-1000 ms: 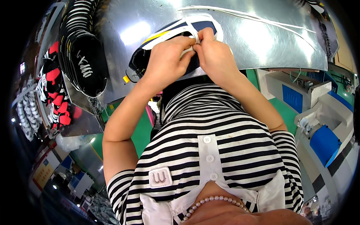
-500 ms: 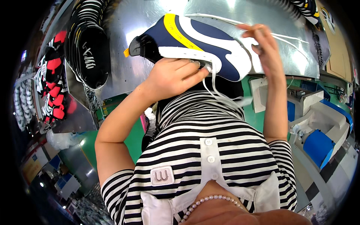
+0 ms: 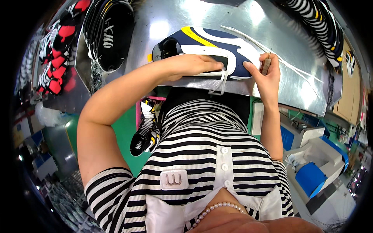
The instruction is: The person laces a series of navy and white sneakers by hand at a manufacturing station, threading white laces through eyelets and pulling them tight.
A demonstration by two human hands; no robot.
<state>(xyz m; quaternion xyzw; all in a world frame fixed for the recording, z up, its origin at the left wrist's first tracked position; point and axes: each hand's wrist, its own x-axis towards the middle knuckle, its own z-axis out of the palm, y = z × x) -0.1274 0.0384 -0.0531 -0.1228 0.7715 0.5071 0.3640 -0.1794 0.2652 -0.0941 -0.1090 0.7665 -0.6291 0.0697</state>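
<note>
Fingers [image 3: 274, 62] of the right hand [image 3: 268, 79] are curled round the brown handle of an awl [image 3: 266, 66], its thin needle pointed away from the body, while the thumb is laid at the toe end of a shoe upper [image 3: 217, 43]. By the fingers of the left hand [image 3: 188, 65], held straight and close together, the upper's opening is reached; whether its edge is pinched cannot be told. Lying on the metal table [image 3: 287, 91] between and beyond both sets of fingers, the upper is coloured navy, crossed by curved white overlays and a yellow band past the left fingertips; behind those fingers it is ended by a glossy black heel with a small yellow tab. White lace [image 3: 222, 83] is hung just below the left fingertips. Past the right fingers, white cords [image 3: 299, 70] are stretched across the metal.
</note>
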